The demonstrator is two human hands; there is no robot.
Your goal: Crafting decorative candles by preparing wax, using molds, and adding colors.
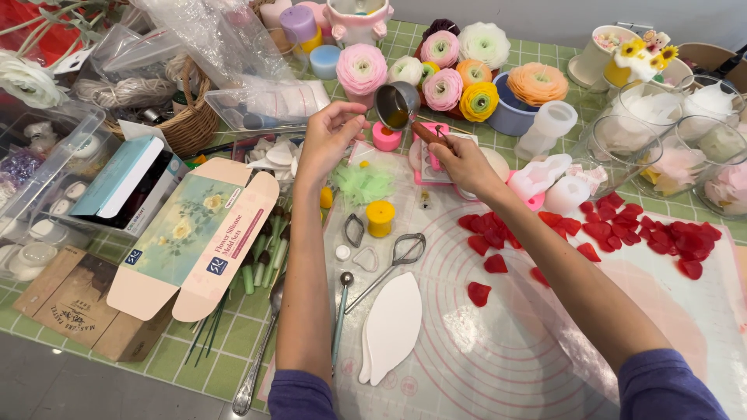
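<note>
Right hand (461, 159) fingers clamped on the wooden handle of a small metal melting pot (397, 103), tilted above a pink mould (386, 137) (near the tabletop's far edge). Left hand (327, 134) fingertips pinched together, touching the pot's rim.

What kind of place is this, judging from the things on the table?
Probably a home craft table for making wax or candle flowers. The right hand tips a small metal pot over a pink mould; finished flowers stand behind, and red petals lie on a mat.
</note>
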